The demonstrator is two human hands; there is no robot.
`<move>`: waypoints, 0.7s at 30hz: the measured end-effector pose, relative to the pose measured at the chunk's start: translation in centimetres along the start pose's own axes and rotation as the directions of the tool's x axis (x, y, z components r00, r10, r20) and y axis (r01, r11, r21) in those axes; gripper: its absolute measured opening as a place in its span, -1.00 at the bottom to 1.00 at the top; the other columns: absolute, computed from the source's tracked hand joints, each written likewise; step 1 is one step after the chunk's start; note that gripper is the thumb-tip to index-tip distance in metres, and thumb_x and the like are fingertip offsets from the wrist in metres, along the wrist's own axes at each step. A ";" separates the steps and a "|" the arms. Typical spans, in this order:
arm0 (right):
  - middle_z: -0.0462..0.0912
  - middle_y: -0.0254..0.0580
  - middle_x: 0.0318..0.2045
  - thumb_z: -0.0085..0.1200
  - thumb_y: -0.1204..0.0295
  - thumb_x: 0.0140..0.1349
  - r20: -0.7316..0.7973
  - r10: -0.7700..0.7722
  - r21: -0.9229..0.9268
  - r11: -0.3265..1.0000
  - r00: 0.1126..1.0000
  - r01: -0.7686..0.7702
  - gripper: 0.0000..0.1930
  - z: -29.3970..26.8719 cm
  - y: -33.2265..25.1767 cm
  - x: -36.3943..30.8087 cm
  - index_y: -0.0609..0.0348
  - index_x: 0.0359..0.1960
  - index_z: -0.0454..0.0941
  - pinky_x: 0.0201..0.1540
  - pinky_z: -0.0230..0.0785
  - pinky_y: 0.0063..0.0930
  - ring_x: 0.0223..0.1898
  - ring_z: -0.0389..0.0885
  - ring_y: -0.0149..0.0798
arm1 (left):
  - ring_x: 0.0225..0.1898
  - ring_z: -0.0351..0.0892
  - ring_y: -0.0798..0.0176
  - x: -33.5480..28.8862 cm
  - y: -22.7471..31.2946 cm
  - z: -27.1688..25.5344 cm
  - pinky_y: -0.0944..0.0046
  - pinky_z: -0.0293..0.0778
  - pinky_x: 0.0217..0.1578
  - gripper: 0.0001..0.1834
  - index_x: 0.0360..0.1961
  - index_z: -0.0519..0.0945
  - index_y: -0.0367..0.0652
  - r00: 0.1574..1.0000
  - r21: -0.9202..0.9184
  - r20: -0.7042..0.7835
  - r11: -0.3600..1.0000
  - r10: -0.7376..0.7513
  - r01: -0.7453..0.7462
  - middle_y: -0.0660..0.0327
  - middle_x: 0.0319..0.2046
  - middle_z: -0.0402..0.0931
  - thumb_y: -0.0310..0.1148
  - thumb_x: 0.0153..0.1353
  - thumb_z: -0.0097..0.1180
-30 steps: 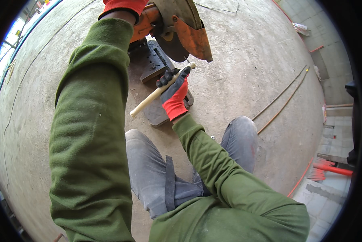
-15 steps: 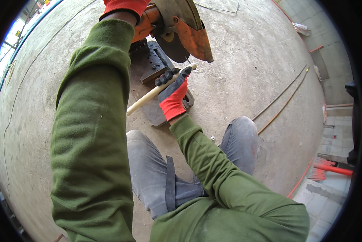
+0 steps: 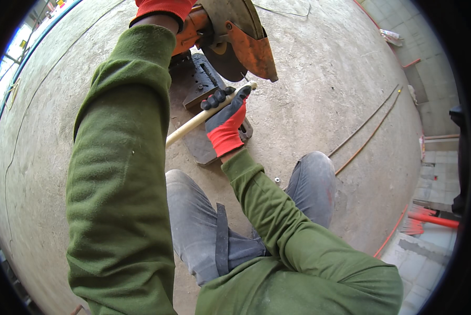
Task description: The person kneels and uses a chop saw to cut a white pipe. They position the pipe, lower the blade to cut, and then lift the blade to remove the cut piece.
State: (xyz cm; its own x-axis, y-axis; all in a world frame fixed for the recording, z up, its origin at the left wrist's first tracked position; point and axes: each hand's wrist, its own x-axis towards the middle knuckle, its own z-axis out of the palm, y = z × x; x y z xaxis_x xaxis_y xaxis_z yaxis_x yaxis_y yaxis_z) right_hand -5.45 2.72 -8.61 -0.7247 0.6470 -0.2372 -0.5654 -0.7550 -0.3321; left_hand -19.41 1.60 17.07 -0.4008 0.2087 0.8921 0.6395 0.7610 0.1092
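My right hand (image 3: 226, 113), in a red and dark grey glove, is closed around a pale, round rod (image 3: 192, 126). The rod slants up to the right. Its upper end lies just below the blade (image 3: 226, 64) of an orange cut-off saw (image 3: 250, 50) and its guard; I cannot tell whether they touch. My left arm stretches along the saw's left side. Of my left hand (image 3: 164, 7) only the red glove cuff and back show at the top edge beside the orange housing. Its fingers are out of sight. Under the blade is the saw's dark metal base (image 3: 201, 79).
Around the saw spreads a concrete floor (image 3: 309, 68). Two thin rods (image 3: 369, 128) lie at the right, and a small metal nut-like piece (image 3: 277, 179) sits near my knees. A red broom (image 3: 429, 219) and pale tiles (image 3: 437, 163) are at the far right. A cable (image 3: 23, 115) runs along the left.
The pale rod and my right hand have shifted very slightly to the right; my left sleeve now covers the rod's lower tip. The saw stays in place.
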 end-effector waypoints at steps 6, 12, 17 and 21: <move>0.25 -0.46 -0.57 -0.10 -0.41 0.35 0.002 -0.002 0.017 1.000 1.000 0.001 -0.40 0.9 -0.1 -0.3 -0.12 -0.36 0.35 -0.40 0.27 -0.37 -0.57 0.26 -0.36 | -0.20 0.70 -0.04 0.1 -0.1 -0.1 0.03 0.58 -0.05 -0.49 -0.44 0.77 -0.19 1.000 -0.006 0.010 1.000 0.006 -0.006 0.01 -0.32 0.72 -0.02 0.41 -0.01; 0.24 -0.47 -0.56 -0.13 -0.42 0.36 0.014 0.031 0.069 0.997 0.999 -0.032 -0.39 1.4 -0.5 -0.3 -0.13 -0.38 0.34 -0.39 0.26 -0.38 -0.55 0.25 -0.37 | -0.21 0.70 -0.02 -0.2 0.3 -0.6 0.04 0.58 -0.06 -0.48 -0.45 0.77 -0.20 1.000 0.003 0.000 1.000 0.007 -0.007 0.02 -0.33 0.72 -0.02 0.41 0.00; 0.20 -0.47 -0.55 -0.16 -0.42 0.37 0.004 0.066 0.108 0.992 0.998 -0.066 -0.40 2.0 -0.9 -0.3 -0.14 -0.40 0.32 -0.38 0.24 -0.39 -0.55 0.22 -0.38 | -0.21 0.70 -0.02 -0.1 0.1 -0.4 0.04 0.58 -0.06 -0.47 -0.45 0.77 -0.21 1.000 0.010 -0.002 1.000 0.008 -0.008 0.02 -0.32 0.72 -0.02 0.41 -0.01; 0.21 -0.47 -0.55 -0.16 -0.41 0.37 0.011 0.084 0.148 0.985 0.996 -0.085 -0.40 2.3 -1.0 -0.2 -0.14 -0.39 0.32 -0.38 0.24 -0.41 -0.54 0.23 -0.38 | -0.21 0.70 -0.02 0.1 0.1 -0.3 0.04 0.58 -0.05 -0.47 -0.45 0.77 -0.21 1.000 0.013 0.023 1.000 -0.008 0.008 0.02 -0.32 0.71 -0.02 0.41 -0.01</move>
State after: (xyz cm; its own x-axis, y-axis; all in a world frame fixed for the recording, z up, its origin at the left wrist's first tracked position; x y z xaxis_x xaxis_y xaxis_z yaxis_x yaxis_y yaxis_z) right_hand -5.63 3.06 -6.18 -0.7741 0.5799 -0.2540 -0.5539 -0.8146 -0.1721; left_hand -19.14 1.54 17.27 -0.4205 0.2165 0.8811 0.6279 0.7704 0.1104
